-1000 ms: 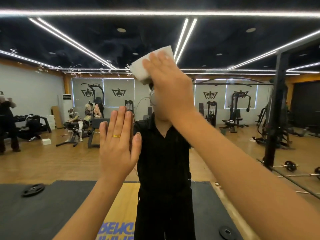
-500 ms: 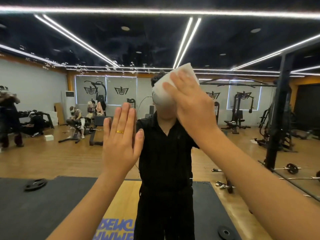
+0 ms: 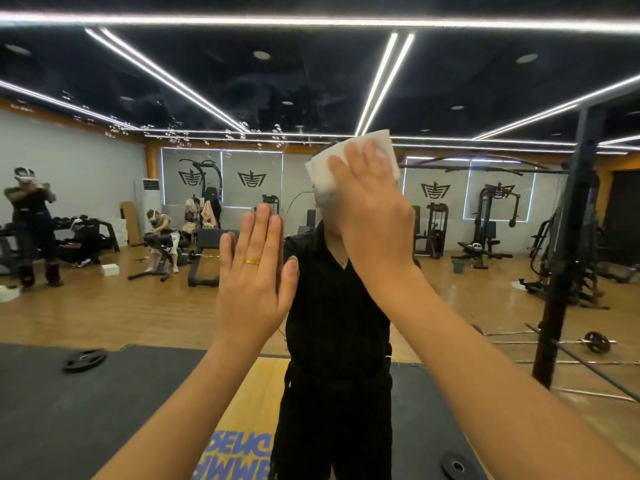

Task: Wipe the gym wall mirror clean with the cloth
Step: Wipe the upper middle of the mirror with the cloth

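White cloth (image 3: 325, 174) sits high on the mirror (image 3: 104, 202), pressed flat under the right hand (image 3: 374, 209), whose fingers lie straight across it, not curled round it. The left hand (image 3: 254, 282), lower and just to its left, is up flat, fingers straight and together, palm to the glass, holding nothing. A gold ring (image 3: 252, 261) shows on one finger. Small wet specks (image 3: 173, 135) dot the glass further left.
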A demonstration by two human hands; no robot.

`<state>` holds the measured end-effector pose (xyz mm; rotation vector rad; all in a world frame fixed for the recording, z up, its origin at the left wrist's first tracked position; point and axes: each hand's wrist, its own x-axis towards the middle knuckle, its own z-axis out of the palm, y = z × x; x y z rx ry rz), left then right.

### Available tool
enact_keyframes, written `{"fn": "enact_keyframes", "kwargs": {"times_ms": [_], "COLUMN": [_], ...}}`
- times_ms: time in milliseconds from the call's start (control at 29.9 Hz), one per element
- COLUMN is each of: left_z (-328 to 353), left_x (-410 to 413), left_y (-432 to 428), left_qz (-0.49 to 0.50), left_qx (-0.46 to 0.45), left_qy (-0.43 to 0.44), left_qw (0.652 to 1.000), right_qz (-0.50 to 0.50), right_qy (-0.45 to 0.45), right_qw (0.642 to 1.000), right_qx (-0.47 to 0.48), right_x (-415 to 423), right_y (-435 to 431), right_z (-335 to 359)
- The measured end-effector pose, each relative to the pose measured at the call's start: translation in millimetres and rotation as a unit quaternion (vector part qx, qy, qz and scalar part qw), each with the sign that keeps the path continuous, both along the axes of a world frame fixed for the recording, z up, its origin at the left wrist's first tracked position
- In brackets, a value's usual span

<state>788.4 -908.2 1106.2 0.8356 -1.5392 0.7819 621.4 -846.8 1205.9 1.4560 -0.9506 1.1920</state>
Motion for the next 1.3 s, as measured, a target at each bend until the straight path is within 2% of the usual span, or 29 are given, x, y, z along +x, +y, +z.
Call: {"fn": "enact_keyframes", "kwargs": {"times_ms": [201,368,468,635,735,903,1137,1237,1304], "left_z": [0.8,5.2,8.1,4.5,4.2,1.3,1.2,0.7,0.5], "left_x": [32.7,120.3,150.7,155.6,156.3,159.1,157.9,158.4,158.6], "left_y": [11.6,-10.1,-30.3,-39.9,-41.4,-45.1,-45.6,-45.9,-46.4], "left_qz": [-0.095,-0.023,0.011,0.007,0.011,0.01,0.005,0.006,0.004], "left_qx": [0.025,0.046,0.045,0.022,0.017,0.017,0.004,0.011,0.014], "left_qy": [-0.034,0.019,0.003,-0.003,-0.004,-0.007,0.001,0.003,0.006], "left_qw": [0.995,0.998,0.999,1.0,1.0,1.0,1.0,1.0,1.0], "right_qz": [0.018,-0.006,-0.014,-0.001,0.019,0.003,-0.007,0.002,0.001], "right_qy": [-0.01,-0.077,-0.101,-0.086,-0.104,-0.004,-0.022,-0.061,-0.03], "right_qw": [1.0,0.997,0.994,0.995,0.993,1.0,1.0,0.998,1.0], "right_qx": [0.014,-0.018,-0.04,-0.053,-0.056,-0.015,-0.02,-0.014,-0.002], "right_x": [-18.9,11.0,35.7,59.2,69.3,59.7,66.3,81.7,84.7], "right_y": [2.2,-8.8,-22.4,-31.1,-34.3,-22.5,-19.6,-27.2,-28.9], "right_z": [3.8,14.1,28.5,66.9,62.4,22.4,86.0,63.1,31.1]}}
